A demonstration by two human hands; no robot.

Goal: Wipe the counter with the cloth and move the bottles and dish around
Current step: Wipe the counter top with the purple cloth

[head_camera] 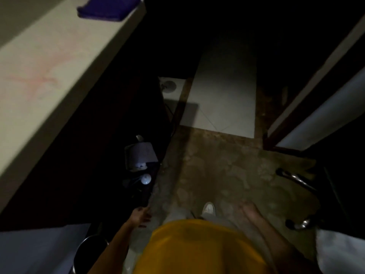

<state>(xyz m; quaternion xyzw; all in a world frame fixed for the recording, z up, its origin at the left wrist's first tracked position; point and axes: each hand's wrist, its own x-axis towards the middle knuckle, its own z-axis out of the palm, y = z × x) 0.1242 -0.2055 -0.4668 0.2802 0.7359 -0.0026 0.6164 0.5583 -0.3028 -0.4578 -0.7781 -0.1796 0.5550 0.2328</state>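
Observation:
The pale counter (49, 62) runs along the upper left, with a folded purple cloth (107, 7) lying at its far end near the edge. No bottles or dish show in this dim, blurred view. My left hand (141, 215) hangs low beside the dark cabinet front, fingers loosely spread and holding nothing. My right hand (247, 209) hangs at my side over the floor, blurred, with nothing in it. Both hands are far below the counter top.
A toilet-paper holder (140, 153) and small round knob (146, 178) stick out of the dark cabinet side. A floor drain (168, 86) lies ahead. Metal grab bars (296, 179) stand at the right. A dark bin (91, 252) sits at the lower left. A door frame (308, 95) angles at the right.

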